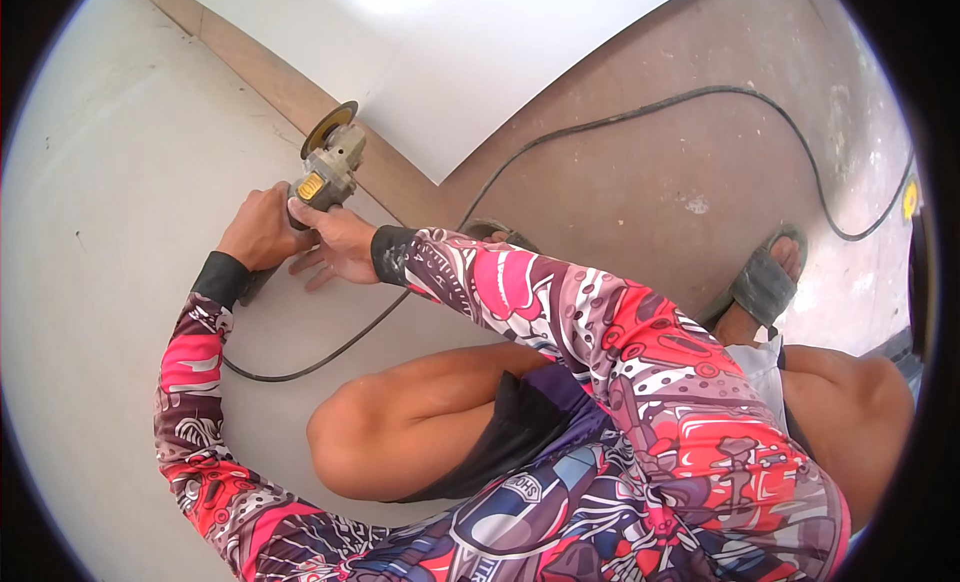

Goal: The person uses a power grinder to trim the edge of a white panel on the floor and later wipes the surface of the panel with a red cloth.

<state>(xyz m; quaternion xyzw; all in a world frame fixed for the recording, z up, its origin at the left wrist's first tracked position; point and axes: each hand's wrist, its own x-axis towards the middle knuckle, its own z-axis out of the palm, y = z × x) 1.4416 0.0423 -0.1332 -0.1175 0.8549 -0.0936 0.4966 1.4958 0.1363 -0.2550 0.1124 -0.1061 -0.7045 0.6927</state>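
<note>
Left: you're clasping the angle grinder [336, 163] in your left hand [258, 228] | Right hand [345, 244]: touching it, fingers spread | Axis: slanting up-right, disc [328, 129] lying beyond both hands

Head view: from head height, above the angle grinder [328, 172]
Head-view facing: steeply down, with brown floor [620, 172] right of the angle grinder
Head-view nearness: close; patterned right sleeve [650, 352] nearer than the angle grinder
</note>
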